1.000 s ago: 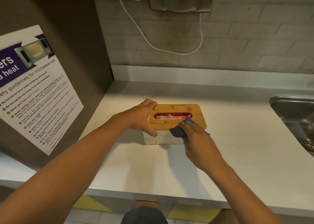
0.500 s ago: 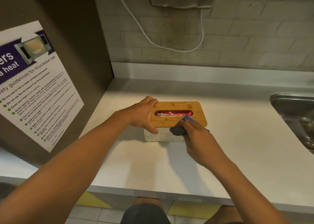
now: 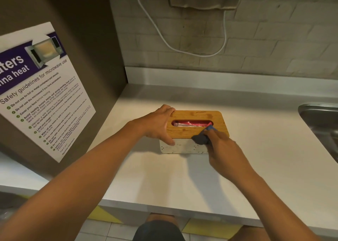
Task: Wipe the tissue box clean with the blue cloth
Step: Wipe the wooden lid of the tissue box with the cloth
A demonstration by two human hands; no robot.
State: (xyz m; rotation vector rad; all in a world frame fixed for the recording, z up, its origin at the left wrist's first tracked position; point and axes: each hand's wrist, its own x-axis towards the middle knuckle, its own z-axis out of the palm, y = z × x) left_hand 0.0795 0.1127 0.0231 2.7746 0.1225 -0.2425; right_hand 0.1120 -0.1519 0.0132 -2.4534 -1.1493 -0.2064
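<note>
The tissue box (image 3: pixel 199 115) has a wooden lid with an oval slot showing red packaging, and a white speckled base. It stands on the white counter (image 3: pixel 164 176). My left hand (image 3: pixel 158 124) grips the box's left end, fingers over the lid edge and thumb on the near side. My right hand (image 3: pixel 222 149) pinches the bunched blue cloth (image 3: pixel 201 138) and presses it against the lid's near edge, right of the middle.
A steel sink (image 3: pixel 321 120) is set into the counter at the right. A brown cabinet side with a microwave safety poster (image 3: pixel 40 92) stands on the left. A white cable (image 3: pixel 182 45) hangs on the brick wall behind.
The blue cloth in my right hand has stayed at the lid's near edge with only slight shifts. My left hand keeps its grip on the box.
</note>
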